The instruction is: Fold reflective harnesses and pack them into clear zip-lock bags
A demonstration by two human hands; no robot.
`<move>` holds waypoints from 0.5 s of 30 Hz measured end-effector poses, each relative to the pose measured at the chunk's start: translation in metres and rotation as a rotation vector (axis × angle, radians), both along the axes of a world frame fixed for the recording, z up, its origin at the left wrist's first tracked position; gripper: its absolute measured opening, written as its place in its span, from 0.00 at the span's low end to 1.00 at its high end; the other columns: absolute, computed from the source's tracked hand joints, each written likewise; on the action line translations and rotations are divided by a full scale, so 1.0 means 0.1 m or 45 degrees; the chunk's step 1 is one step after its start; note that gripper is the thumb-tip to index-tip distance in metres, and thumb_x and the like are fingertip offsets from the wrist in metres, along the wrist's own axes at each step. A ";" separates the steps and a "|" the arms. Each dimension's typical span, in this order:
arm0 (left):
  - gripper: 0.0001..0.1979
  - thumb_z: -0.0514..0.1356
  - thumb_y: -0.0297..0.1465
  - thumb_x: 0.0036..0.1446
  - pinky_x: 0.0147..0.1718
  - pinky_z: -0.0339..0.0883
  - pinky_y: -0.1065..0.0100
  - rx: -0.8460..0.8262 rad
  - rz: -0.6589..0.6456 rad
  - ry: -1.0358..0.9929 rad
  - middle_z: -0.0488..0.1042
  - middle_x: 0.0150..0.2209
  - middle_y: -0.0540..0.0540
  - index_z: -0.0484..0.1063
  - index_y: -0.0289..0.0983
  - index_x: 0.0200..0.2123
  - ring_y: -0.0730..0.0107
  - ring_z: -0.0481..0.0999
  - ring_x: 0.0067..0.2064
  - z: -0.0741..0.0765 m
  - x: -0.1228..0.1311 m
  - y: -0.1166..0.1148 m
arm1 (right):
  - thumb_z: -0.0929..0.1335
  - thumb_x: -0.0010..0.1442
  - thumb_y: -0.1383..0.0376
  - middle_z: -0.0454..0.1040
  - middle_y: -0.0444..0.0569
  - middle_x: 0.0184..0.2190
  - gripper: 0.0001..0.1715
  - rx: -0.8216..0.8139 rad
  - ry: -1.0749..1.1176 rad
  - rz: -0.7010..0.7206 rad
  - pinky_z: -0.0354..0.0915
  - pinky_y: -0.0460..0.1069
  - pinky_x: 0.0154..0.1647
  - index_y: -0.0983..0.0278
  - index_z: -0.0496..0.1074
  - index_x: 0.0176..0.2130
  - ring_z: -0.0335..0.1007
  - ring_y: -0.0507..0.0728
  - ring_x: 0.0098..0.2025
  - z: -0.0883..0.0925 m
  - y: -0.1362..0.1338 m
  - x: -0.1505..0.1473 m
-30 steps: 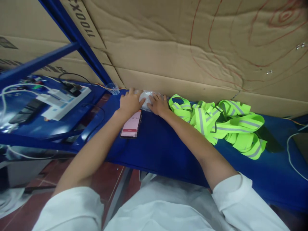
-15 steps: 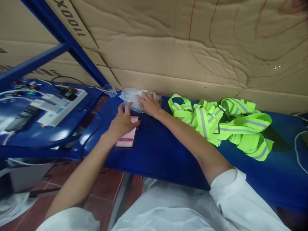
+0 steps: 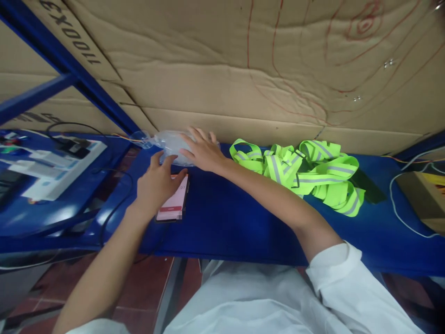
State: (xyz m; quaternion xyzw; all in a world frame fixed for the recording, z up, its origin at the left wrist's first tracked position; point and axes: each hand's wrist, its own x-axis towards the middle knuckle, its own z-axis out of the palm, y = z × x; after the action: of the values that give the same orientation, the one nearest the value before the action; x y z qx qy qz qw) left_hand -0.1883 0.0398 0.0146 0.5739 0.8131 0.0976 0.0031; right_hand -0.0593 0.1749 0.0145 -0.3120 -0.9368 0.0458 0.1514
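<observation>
Your right hand [image 3: 203,150] lies flat on the bag [image 3: 169,140] behind the phone [image 3: 173,205]; your left hand [image 3: 156,183], spread, touches the phone. The bag looks light, limp and slick: pinch a fold.

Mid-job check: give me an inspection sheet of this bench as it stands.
Surface: blue table, backed by cardboard wall.
Job's things: clear plastic bag at the wall; phone, screen lit.
Clutter: hi-vis straps heaped to the right; cardboard box at far right.
Grips: left hand open, on phone; right hand open, flat on bag.
Cables: white cable by box; black cable off left edge.
Surroundings: power strip on side bench.
</observation>
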 end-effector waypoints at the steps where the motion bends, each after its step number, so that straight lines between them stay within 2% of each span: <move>1: 0.29 0.54 0.47 0.71 0.51 0.78 0.33 0.030 0.007 -0.008 0.59 0.73 0.32 0.67 0.42 0.69 0.28 0.76 0.60 0.01 0.00 -0.02 | 0.59 0.80 0.51 0.47 0.58 0.79 0.34 0.000 -0.018 -0.024 0.47 0.69 0.77 0.61 0.59 0.76 0.44 0.67 0.80 0.08 -0.06 0.12; 3: 0.26 0.53 0.47 0.71 0.51 0.78 0.36 0.089 0.005 -0.013 0.67 0.68 0.34 0.71 0.41 0.65 0.32 0.78 0.58 0.04 0.02 -0.08 | 0.60 0.79 0.53 0.48 0.57 0.79 0.31 0.024 -0.082 -0.009 0.48 0.69 0.76 0.60 0.64 0.73 0.45 0.68 0.79 0.28 -0.19 0.47; 6: 0.24 0.51 0.48 0.71 0.52 0.77 0.41 0.150 -0.064 -0.024 0.75 0.61 0.38 0.74 0.43 0.59 0.37 0.79 0.57 0.09 0.10 -0.20 | 0.54 0.80 0.55 0.56 0.53 0.76 0.30 0.121 -0.138 -0.013 0.52 0.66 0.75 0.59 0.68 0.71 0.53 0.66 0.77 0.58 -0.39 1.19; 9: 0.22 0.50 0.48 0.71 0.47 0.77 0.45 0.152 -0.181 -0.036 0.79 0.57 0.43 0.75 0.46 0.57 0.41 0.81 0.53 0.14 0.26 -0.30 | 0.47 0.79 0.53 0.60 0.49 0.75 0.37 0.157 -0.168 -0.200 0.58 0.66 0.71 0.56 0.70 0.69 0.58 0.65 0.75 0.77 -0.53 2.04; 12: 0.21 0.52 0.48 0.70 0.45 0.77 0.46 0.079 -0.362 -0.060 0.80 0.56 0.45 0.76 0.48 0.57 0.42 0.83 0.51 0.17 0.57 -0.29 | 0.46 0.78 0.53 0.67 0.47 0.72 0.38 0.105 -0.132 -0.425 0.61 0.64 0.69 0.50 0.68 0.71 0.63 0.60 0.73 0.74 -0.58 2.85; 14: 0.21 0.53 0.47 0.71 0.49 0.77 0.47 0.033 -0.520 -0.106 0.80 0.57 0.44 0.75 0.47 0.59 0.44 0.83 0.52 0.21 0.88 -0.21 | 0.49 0.76 0.55 0.67 0.47 0.71 0.34 0.072 -0.128 -0.589 0.60 0.65 0.69 0.48 0.66 0.71 0.62 0.59 0.73 0.61 -0.58 3.30; 15: 0.22 0.54 0.47 0.72 0.52 0.77 0.48 0.030 -0.601 -0.133 0.79 0.58 0.43 0.73 0.46 0.61 0.45 0.82 0.54 0.22 1.07 -0.16 | 0.52 0.75 0.55 0.66 0.50 0.72 0.33 0.064 -0.138 -0.643 0.59 0.66 0.70 0.50 0.66 0.71 0.62 0.61 0.74 0.51 -0.58 3.47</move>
State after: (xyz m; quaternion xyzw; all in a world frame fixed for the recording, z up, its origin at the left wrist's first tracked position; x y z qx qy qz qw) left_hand -0.0812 0.0239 0.0369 0.7421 0.6541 0.1333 0.0609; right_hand 0.2876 0.1166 0.0657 -0.5343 -0.8367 -0.0336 0.1153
